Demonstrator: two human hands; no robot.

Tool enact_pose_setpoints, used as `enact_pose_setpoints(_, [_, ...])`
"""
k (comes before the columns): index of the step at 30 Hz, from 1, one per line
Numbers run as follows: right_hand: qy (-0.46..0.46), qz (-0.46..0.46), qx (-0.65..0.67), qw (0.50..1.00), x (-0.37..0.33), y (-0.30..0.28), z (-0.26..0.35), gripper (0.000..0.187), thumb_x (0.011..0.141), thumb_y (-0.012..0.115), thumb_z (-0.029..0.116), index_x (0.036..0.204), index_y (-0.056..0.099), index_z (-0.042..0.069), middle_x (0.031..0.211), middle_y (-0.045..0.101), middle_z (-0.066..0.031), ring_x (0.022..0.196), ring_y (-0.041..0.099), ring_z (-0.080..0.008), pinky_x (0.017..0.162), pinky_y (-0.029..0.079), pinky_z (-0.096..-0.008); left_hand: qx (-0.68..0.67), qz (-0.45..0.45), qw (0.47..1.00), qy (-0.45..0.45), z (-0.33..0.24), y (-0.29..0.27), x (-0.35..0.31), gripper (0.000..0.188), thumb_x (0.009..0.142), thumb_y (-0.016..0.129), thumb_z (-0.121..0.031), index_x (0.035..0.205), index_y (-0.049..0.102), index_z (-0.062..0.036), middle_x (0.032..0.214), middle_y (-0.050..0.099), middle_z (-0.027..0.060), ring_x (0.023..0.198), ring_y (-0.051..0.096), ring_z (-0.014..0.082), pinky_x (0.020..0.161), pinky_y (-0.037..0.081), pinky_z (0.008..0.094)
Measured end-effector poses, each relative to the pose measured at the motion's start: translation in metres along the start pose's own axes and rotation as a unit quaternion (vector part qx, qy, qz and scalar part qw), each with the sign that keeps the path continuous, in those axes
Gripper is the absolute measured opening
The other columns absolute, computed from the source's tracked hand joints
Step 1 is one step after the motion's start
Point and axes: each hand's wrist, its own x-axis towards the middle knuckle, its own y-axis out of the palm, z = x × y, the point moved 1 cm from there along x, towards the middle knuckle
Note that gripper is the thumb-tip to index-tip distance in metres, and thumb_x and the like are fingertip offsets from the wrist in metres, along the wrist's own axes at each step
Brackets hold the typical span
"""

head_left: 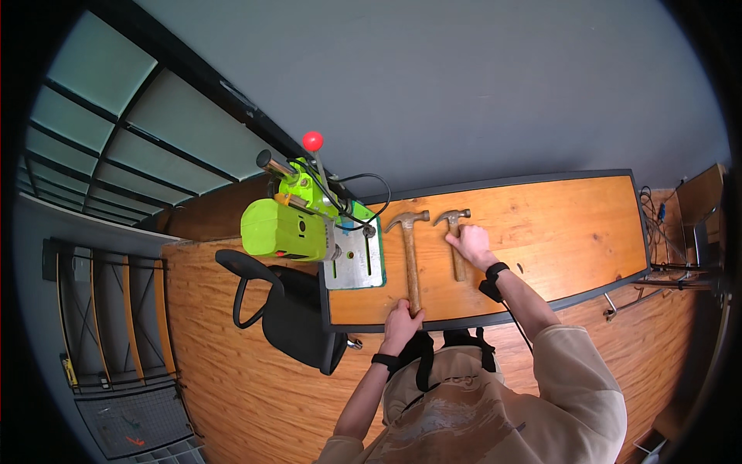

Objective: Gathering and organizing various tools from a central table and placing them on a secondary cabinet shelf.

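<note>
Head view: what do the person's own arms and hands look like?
Beige sleeves end above bare forearms. Left hand: ungloved, black wristband. Right hand: ungloved, black wristband, with a dark box and thin black cable beside it.

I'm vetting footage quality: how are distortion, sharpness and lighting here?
Head view: fisheye distortion bends the paned partition near the left rim, corners black; head view: longer hammer, shorter hammer, left hand and right hand look fairly sharp; head view: grey wall softly lit, lower right dimmer.
</note>
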Motion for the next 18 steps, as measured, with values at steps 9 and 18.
enact_pose_setpoints(9, [0.003, 0.007, -0.027, 1.0, 0.004, 0.001, 0.0, 0.05, 0.079, 0.062, 0.051, 0.068, 0.066, 0.003, 0.069, 0.065, -0.0173, 0.068, 0.065, -0.0324, 0.063, 0.052, -0.0406, -0.047, -0.071, 0.996, 0.008, 0.005, -0.022, -0.02, 0.033, 0.082, 0.065, -0.036, 0.088, 0.057, -0.0039, 0.068, 0.064, 0.0111, 0.065, 0.063, 0.0282, 0.06, 0.049, 0.0384])
enact_pose_setpoints(18, [-0.015, 0.012, -0.049, 0.999, 0.004, -0.009, 0.01, 0.05, 0.08, 0.062, 0.051, 0.065, 0.066, 0.004, 0.068, 0.066, -0.0159, 0.067, 0.066, -0.0305, 0.061, 0.052, -0.0385, -0.175, -0.197, 0.964, -0.048, 0.092, -0.038, -0.075, 0.023, 0.083, 0.068, -0.021, 0.08, 0.059, -0.0008, 0.062, 0.06, 0.0077, 0.055, 0.057, 0.0144, 0.055, 0.047, 0.0286])
